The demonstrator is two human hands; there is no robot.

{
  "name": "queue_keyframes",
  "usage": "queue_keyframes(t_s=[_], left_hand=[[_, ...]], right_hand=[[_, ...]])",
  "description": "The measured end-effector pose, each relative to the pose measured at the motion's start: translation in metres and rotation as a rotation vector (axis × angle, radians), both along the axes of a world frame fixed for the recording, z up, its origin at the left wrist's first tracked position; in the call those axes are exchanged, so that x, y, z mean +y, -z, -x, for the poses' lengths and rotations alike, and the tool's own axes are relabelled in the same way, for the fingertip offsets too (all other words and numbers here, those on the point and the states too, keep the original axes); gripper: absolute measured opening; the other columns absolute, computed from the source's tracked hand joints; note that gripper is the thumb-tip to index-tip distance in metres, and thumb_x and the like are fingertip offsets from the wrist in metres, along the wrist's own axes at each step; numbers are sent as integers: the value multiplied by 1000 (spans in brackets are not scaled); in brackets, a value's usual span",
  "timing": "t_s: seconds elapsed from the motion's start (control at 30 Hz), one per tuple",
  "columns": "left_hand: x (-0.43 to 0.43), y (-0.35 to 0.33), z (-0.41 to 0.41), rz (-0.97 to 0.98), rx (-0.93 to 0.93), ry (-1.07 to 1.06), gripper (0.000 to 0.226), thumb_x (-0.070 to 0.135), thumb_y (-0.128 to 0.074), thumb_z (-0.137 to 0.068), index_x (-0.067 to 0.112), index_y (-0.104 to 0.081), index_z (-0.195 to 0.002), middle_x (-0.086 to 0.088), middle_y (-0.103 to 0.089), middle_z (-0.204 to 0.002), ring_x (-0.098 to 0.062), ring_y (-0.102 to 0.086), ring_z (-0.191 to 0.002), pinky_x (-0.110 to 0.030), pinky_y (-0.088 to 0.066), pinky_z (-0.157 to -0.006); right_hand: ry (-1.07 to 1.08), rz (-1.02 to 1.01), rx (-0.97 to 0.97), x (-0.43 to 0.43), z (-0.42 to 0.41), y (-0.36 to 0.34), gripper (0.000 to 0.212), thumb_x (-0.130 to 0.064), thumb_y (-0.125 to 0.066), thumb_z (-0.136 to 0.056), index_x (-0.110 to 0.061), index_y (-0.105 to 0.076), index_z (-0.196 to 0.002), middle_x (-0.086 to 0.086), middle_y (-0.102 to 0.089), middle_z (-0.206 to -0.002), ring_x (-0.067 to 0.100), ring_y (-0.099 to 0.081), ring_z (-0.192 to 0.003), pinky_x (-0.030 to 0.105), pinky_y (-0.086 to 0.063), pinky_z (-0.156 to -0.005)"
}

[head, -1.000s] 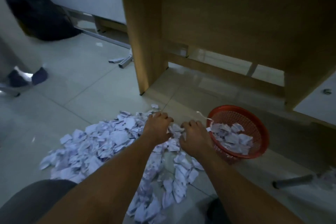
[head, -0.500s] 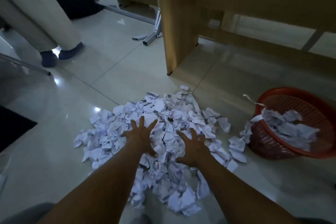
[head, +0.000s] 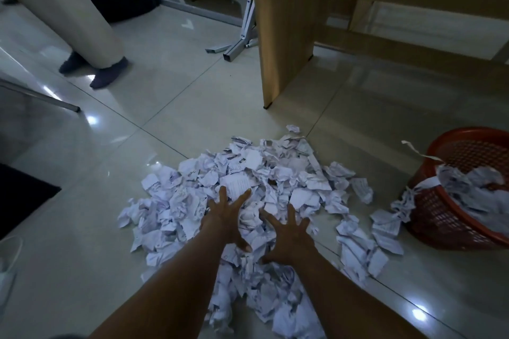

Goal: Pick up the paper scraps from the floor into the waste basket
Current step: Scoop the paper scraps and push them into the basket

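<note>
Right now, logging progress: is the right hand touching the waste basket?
Apart. Head view: floor and loose scraps lie between the right hand and the waste basket.

This looks like an office. A laminate desk (head: 283, 36) stands at one o'clock, steel table feet (head: 234, 51) at twelve.

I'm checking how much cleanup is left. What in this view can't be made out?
Waste basket: the head view's right edge cuts it off, so how full it is is unclear.
Paper scraps under the left hand, right hand and forearms: hidden.
Print on the scraps: too small and dim to read.
Pile's near end: cut off by the bottom edge.
</note>
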State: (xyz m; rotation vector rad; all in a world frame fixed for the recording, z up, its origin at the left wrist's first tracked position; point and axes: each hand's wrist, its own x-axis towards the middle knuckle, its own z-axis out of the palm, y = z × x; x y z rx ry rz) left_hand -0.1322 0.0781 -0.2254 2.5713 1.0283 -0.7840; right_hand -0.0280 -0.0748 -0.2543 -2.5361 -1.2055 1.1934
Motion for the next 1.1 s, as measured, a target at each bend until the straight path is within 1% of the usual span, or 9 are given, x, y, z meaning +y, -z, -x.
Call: queue_keyframes(t_s=[0.1, 0.2, 0.3, 0.37, 0.53, 0.67, 0.77, 0.87, 1.1], left_hand=[[6, 9, 2, 23, 17, 17, 140, 62, -89, -38, 58, 5, -141, -13, 21, -155, -54, -2, -139, -65, -34, -104], [4, 12, -2, 9, 14, 31, 128, 55, -90, -44, 54, -9, -142, -13, 14, -154, -53, -6, -138, -61, -38, -103], [4, 16, -3, 3, 10, 43, 118, 51, -91, -47, 49, -19, -141, -14, 9, -152, -52, -11, -136, -56, -42, -101], [4, 19, -2, -17, -1, 55, 113, 51, -90, -49, 46, -24, -141, -15, 5, -151, -51, -15, -134, -54, -42, -102], [0, 24, 4, -31, -27, 33, 100, 44, -87, -61, 39, -31, -144, -13, -2, -152, -47, -17, -135, -51, -36, -109], [-9, 28, 12, -67, -82, 27, 77, 35, -84, -69, 35, -47, -137, -11, -13, -147, -42, -26, -130, -44, -37, -109], [-18, 25, 13, -102, -82, 41, 64, 37, -79, -74, 31, -53, -132, -10, -24, -142, -40, -36, -127, -42, -38, -106], [-25, 18, 14, -71, -99, 46, 60, 36, -75, -78, 31, -52, -133, -10, -31, -139, -36, -48, -117, -40, -43, -97], [-33, -23, 9, 56, -200, 65, 49, 30, -73, -81, 23, -58, -126, -7, -38, -135, -31, -55, -116, -35, -46, -94]], right_hand=[[-12, 41, -28, 1, 7, 11, 114, -62, -80, -62, -61, 2, -142, 4, 27, -157, 54, 13, -139, 66, -36, -101], [-1, 27, -46, 3, 6, 19, 101, -59, -77, -67, -55, -11, -143, 3, 24, -157, 51, 14, -140, 62, -37, -103], [30, -39, -131, 4, 6, 26, 73, -40, -71, -81, -50, -28, -139, 7, 10, -157, 49, 3, -139, 54, -44, -100], [48, -75, -158, 2, 8, 31, 64, -30, -68, -85, -46, -34, -136, 9, 1, -156, 48, -2, -138, 52, -47, -97], [53, -102, -127, -4, 8, 36, 55, -28, -67, -86, -40, -43, -134, 8, -14, -153, 46, -11, -136, 46, -47, -96], [43, -115, -110, -10, 6, 36, 48, -18, -65, -87, -36, -49, -129, 6, -21, -150, 47, -17, -136, 45, -47, -91], [50, -141, -116, -15, 5, 32, 51, -14, -63, -88, -37, -49, -131, 6, -23, -149, 44, -23, -133, 43, -48, -92], [54, -151, -104, -21, 1, 19, 51, -22, -65, -88, -37, -48, -134, 7, -21, -150, 42, -25, -132, 42, -46, -96], [119, -267, -177, -33, -27, -38, 45, -27, -70, -85, -37, -52, -125, 5, -29, -141, 39, -31, -129, 38, -44, -95]])
